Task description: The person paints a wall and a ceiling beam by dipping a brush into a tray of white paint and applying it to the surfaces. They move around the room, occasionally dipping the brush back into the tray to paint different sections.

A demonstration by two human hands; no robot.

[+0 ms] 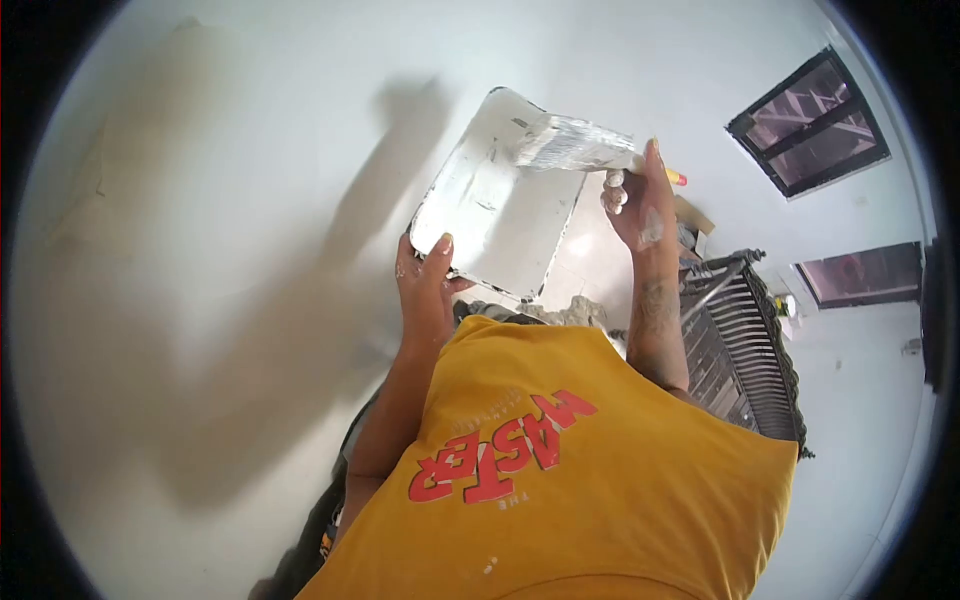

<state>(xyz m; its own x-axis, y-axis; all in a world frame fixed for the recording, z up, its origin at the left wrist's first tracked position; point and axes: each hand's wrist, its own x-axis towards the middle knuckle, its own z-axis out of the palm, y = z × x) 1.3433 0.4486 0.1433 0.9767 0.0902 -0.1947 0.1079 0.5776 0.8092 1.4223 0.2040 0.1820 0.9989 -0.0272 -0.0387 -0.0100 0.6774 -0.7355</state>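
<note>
A white, paint-coated tray (pixel 475 190) with chipped dark edges is tilted in front of my chest. My left hand (pixel 428 280) grips its near left corner, the thumb over the rim and the fingers underneath. A wide paintbrush (pixel 580 145) lies across the tray's upper right part, its bristles thick with white paint. My right hand (pixel 637 200) is closed round the brush handle, whose red and yellow end sticks out past the hand. Paint smears mark the fingers and the back of that hand.
A white wall (pixel 270 130) with my shadow on it rises close on the left. To the right stands a dark slatted frame (pixel 740 330), with a cardboard box (pixel 693 217) near it. Two dark-framed windows (pixel 812 120) (pixel 865 275) are farther right. Light tiled floor (pixel 578 245) shows below the tray.
</note>
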